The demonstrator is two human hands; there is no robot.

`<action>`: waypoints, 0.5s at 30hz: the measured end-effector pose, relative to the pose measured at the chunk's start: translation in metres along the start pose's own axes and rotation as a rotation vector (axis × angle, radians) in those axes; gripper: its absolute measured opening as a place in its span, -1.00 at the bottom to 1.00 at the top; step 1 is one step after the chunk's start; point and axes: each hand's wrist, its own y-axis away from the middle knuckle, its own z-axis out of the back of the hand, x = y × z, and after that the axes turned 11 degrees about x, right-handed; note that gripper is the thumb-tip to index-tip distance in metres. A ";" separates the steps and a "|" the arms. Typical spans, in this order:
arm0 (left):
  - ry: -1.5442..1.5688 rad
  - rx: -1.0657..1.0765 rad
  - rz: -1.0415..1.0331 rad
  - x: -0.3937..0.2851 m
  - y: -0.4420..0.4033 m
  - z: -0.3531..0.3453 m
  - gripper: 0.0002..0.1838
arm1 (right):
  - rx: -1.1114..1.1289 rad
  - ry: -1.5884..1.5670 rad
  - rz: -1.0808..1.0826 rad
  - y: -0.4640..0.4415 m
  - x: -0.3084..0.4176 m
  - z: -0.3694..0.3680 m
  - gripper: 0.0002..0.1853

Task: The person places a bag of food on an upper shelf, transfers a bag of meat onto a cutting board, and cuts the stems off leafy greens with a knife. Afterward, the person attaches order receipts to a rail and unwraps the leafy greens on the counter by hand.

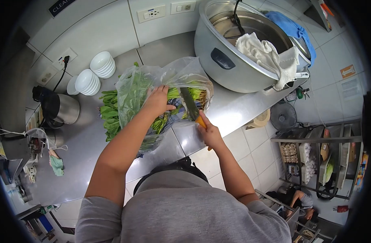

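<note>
A bunch of leafy greens (110, 111) lies on the steel counter, partly in a clear plastic bag (130, 95). The leaves point left and the stems (197, 95) point right. My left hand (158, 102) presses down on the bunch, its thumb apart from its fingers, holding the stems. In my right hand (211, 133) is a kitchen knife (188, 103) with an orange handle, the fingers wrapped round it. Its broad dark blade lies across the stems, right of my left hand. Whether the edge has cut into them cannot be seen. Printed paper or plastic shows beneath the stems.
A large metal cooker (218, 77) with a white cloth (260, 52) stands behind right. Stacked white bowls (88, 82) and an electric kettle (64, 107) are at left. Shelves with egg trays (289, 153) stand at right; another person (301, 200) is at lower right.
</note>
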 end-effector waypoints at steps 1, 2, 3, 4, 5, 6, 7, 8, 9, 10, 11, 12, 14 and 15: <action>0.048 -0.196 -0.062 -0.004 0.006 0.000 -0.21 | -0.002 -0.009 -0.001 0.000 -0.004 -0.003 -0.38; 0.039 -0.193 -0.067 -0.008 0.014 -0.001 -0.21 | -0.025 0.029 0.030 -0.002 -0.007 -0.005 -0.38; 0.141 -0.321 -0.126 -0.021 0.033 0.013 -0.35 | -0.047 0.063 0.058 -0.002 -0.010 -0.008 -0.39; 0.244 -0.445 -0.185 -0.030 0.050 0.018 -0.48 | -0.048 0.048 0.056 0.005 -0.004 -0.005 -0.39; 0.193 -0.342 -0.109 -0.029 0.065 0.013 -0.61 | -0.021 -0.011 0.023 0.017 0.010 0.003 -0.38; 0.140 -0.243 -0.034 -0.026 0.079 0.009 -0.72 | 0.004 -0.070 -0.008 0.024 0.020 0.009 -0.38; 0.131 -0.235 -0.037 -0.024 0.091 -0.001 -0.72 | 0.003 -0.083 -0.010 0.029 0.020 0.010 -0.38; 0.056 -0.179 0.034 -0.022 0.098 -0.016 -0.77 | -0.017 -0.103 0.045 0.034 0.019 0.013 -0.38; -0.017 -0.125 0.106 -0.020 0.101 -0.027 -0.81 | -0.037 -0.120 0.102 0.037 0.016 0.015 -0.38; -0.021 -0.124 0.105 -0.021 0.102 -0.035 -0.81 | -0.038 -0.125 0.102 0.039 0.013 0.017 -0.38; -0.103 -0.165 0.123 -0.023 0.103 -0.042 -0.83 | -0.060 -0.106 0.145 0.041 0.011 0.017 -0.38; -0.184 -0.208 0.138 -0.024 0.104 -0.047 -0.84 | -0.086 -0.085 0.188 0.044 0.008 0.018 -0.38; -0.126 -0.215 0.108 -0.022 0.104 -0.051 -0.82 | -0.076 -0.083 0.168 0.051 0.007 0.021 -0.38; -0.062 -0.218 0.077 -0.022 0.104 -0.052 -0.79 | -0.064 -0.078 0.141 0.056 0.007 0.024 -0.38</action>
